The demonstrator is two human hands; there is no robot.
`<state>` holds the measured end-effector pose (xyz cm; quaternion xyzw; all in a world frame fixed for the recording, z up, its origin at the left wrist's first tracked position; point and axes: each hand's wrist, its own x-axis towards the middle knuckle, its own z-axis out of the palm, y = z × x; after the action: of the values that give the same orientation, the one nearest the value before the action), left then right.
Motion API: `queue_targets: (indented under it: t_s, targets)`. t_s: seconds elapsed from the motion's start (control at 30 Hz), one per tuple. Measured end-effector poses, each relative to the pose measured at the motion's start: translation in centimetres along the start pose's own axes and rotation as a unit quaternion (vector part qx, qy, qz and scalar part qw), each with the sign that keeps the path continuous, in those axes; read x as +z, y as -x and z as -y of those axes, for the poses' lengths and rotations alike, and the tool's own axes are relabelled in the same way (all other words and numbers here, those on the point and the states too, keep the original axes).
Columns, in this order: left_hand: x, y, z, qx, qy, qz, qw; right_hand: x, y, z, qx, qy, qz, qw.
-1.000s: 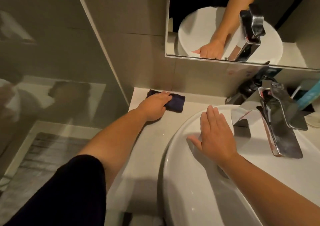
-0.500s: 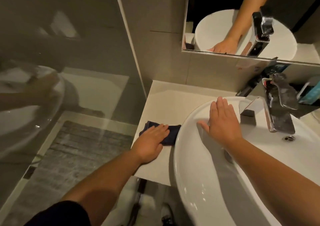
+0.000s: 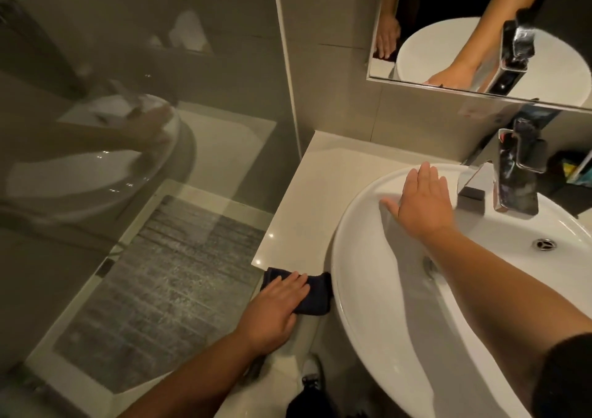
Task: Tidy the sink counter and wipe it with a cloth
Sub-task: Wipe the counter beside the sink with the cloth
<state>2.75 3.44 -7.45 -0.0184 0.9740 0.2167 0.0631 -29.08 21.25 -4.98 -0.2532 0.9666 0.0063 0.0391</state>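
A dark blue cloth (image 3: 315, 296) hangs over the front edge of the pale counter (image 3: 307, 199), just left of the white basin (image 3: 362, 289). My left hand (image 3: 275, 305) lies flat on the cloth, fingers together, pressing it against the counter's front edge. My right hand (image 3: 419, 199) rests flat on the basin's rear rim, fingers stretched out, holding nothing. The counter strip left of the basin is bare.
A chrome tap (image 3: 512, 174) stands behind the basin, with small items (image 3: 573, 167) in the back right corner. A mirror (image 3: 474, 33) hangs above. A glass shower panel (image 3: 144, 129) borders the counter on the left. A grey mat (image 3: 166, 289) lies on the floor below.
My left hand has dragged the cloth from the back of the counter forward to its front edge and over it. My right hand has stayed on the basin rim.
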Motion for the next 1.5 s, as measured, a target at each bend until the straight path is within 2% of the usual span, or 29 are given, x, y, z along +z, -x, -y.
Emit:
queue_targets:
  t_s: [0.07, 0.13, 0.2, 0.27, 0.33, 0.5, 0.6, 0.73, 0.83, 0.93, 1.0, 1.1, 1.2, 1.33, 1.5]
  targets:
    - [0.7, 1.6, -0.1, -0.009, 0.025, 0.006, 1.000, 0.0, 0.1, 0.0, -0.001, 0.001, -0.002, 1.000]
    - [0.9, 2.8, -0.2, -0.057, 0.106, 0.011, 0.993, -0.1, 0.4, 0.1, 0.006, 0.002, -0.004, 1.000]
    - [0.5, 3.1, -0.6, -0.145, 0.210, -0.014, 0.967, 0.0, 0.8, 0.2, 0.018, 0.003, -0.013, 1.000]
    - [-0.6, 2.4, -1.1, -0.224, 0.294, -0.067, 0.927, -0.1, 0.8, 0.4, 0.023, 0.005, -0.011, 1.000]
    - [-2.4, 0.7, -1.5, -0.268, 0.336, -0.101, 0.897, -0.1, 0.8, 0.4, 0.024, 0.006, -0.007, 1.000]
    - [-8.4, -7.6, -0.9, -0.268, 0.403, -0.139, 0.864, -0.1, 0.7, 0.4, 0.015, 0.000, -0.008, 1.000]
    - [-11.6, -15.2, -0.1, -0.240, 0.404, -0.160, 0.868, -0.1, 0.6, 0.3, 0.010, -0.003, -0.018, 1.000]
    - [-13.7, -26.2, -0.1, -0.174, 0.339, -0.151, 0.912, -0.2, 0.5, 0.2, 0.006, 0.008, -0.019, 1.000]
    - [-12.5, -33.5, -1.2, -0.101, 0.250, -0.103, 0.958, -0.3, 0.3, 0.3, 0.014, 0.024, -0.013, 1.000]
    - [-9.8, -38.7, -2.9, 0.019, 0.123, -0.024, 0.992, -0.2, 0.3, 0.4, 0.020, 0.024, -0.015, 0.999]
    - [-7.5, -40.6, -3.8, 0.119, 0.074, 0.049, 0.989, 0.2, 0.1, 0.3, 0.017, 0.020, -0.026, 0.999]
    - [-4.7, -42.0, -4.1, 0.241, 0.000, 0.151, 0.959, 0.9, -0.1, 0.1, 0.016, 0.017, -0.034, 0.999]
    - [-4.1, -41.9, -2.9, 0.319, -0.001, 0.138, 0.938, 1.2, -0.1, 0.1, 0.016, 0.008, -0.043, 0.999]
    - [-3.9, -38.2, -0.3, 0.327, 0.016, 0.068, 0.942, 0.8, 0.0, 0.2, 0.019, -0.004, -0.041, 0.999]
    - [-3.8, -31.2, 3.3, 0.234, -0.002, 0.052, 0.971, 0.4, 0.1, 0.3, 0.019, 0.008, -0.034, 0.999]
